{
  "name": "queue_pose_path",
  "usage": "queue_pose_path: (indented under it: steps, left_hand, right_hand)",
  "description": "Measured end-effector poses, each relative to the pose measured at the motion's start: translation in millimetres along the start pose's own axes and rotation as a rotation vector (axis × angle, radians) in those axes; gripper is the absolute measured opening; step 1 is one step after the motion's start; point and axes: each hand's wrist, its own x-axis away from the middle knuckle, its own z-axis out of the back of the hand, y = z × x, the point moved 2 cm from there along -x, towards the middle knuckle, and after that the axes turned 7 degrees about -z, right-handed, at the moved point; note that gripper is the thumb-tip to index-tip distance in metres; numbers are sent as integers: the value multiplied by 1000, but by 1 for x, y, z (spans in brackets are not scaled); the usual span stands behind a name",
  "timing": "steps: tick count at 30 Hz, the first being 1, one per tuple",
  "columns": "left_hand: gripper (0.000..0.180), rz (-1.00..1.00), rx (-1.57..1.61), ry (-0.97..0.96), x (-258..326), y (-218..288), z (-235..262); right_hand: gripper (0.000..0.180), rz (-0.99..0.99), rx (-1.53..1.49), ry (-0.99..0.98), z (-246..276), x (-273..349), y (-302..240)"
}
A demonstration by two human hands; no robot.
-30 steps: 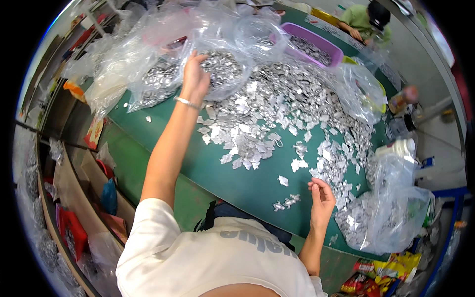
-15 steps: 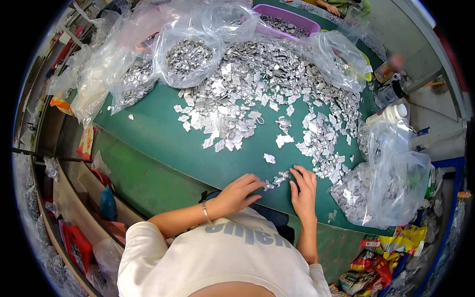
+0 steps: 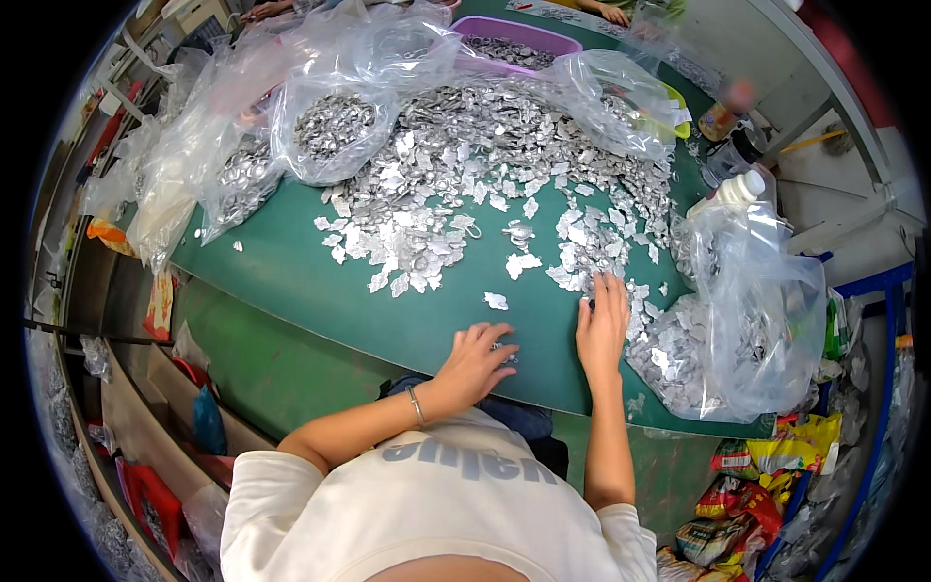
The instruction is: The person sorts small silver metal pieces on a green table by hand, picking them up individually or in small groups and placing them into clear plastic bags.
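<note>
Small flat silver metal pieces [image 3: 412, 242], some turtle-shaped, lie in a wide heap across the green table. My left hand [image 3: 467, 367] rests near the front edge, its fingers spread around a small silver metal piece [image 3: 501, 351], partly covered by them. Further right, my right hand [image 3: 603, 330] reaches forward with fingers stretched out, the tips at the near edge of the right-hand heap [image 3: 590, 242]; what lies under them is hidden. A single metal piece [image 3: 496, 301] sits just beyond my left hand, and two more pieces [image 3: 522, 262] lie farther off.
Clear plastic bags of metal pieces stand at the back left [image 3: 335, 126] and right [image 3: 693, 349]. A purple tub [image 3: 562, 41] of pieces is at the far side. Bottles [image 3: 737, 186] line the right edge. Another person's hand [image 3: 614, 14] shows at the far end.
My right hand has moved forward from the small pieces between my hands to the heap's edge. My left hand now covers part of the small piece. The whole view has shifted slightly.
</note>
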Motion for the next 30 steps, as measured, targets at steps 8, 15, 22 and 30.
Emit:
queue_pose_path:
  steps: [8,15,22,30]
  left_hand:
    - [46,-55,-243,-26,-88,-52,9]
    - [50,-221,-334,-118,-132,-69,-20]
    - [39,-12,-320,-1,-131,-101,-7]
    - [38,-213,-247,-239,-184,-73,-32]
  right_hand:
    - [38,164,-125,-232,-18,25,-26]
    - [43,-70,71,40,-7,-23,27]
    - [55,55,91,-136,-28,-24,-5]
    - [19,-70,-186,-57,-7,-54,15]
